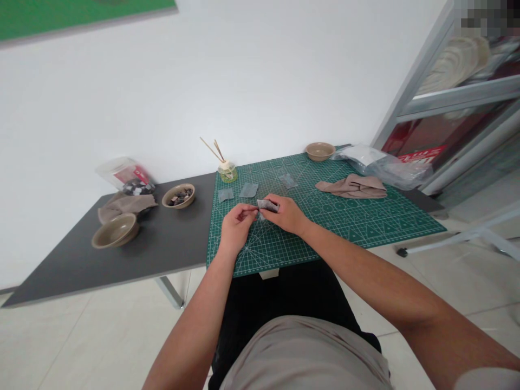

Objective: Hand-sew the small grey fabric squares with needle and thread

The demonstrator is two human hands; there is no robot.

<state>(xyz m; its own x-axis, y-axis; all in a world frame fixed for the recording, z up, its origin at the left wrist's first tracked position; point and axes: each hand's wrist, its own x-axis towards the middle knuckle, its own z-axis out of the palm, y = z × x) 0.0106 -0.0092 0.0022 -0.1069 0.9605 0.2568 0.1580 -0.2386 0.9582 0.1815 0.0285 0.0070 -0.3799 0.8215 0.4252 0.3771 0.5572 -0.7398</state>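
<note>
Over the front part of the green cutting mat (280, 246), both hands meet. My right hand (289, 215) is closed around a small greyish, see-through packet (268, 205), thumb on the near side. My left hand (236, 226) has its thumb and forefinger pinched together at the packet's left edge; what lies between those fingertips is too small to make out. Just beyond the hands, two small translucent sachets (248, 190) lie flat on the mat. A crumpled clear sachet (288, 181) lies farther back to the right.
Left on the dark table (179, 238) are a bowl of small dark pieces (179, 196), another bowl (115, 231), a cloth (128, 205) and a tipped tub (128, 174). A reed diffuser (227, 171) stands behind. At right: a bowl (320, 151), cloth (355, 186) and plastic bag (384, 164).
</note>
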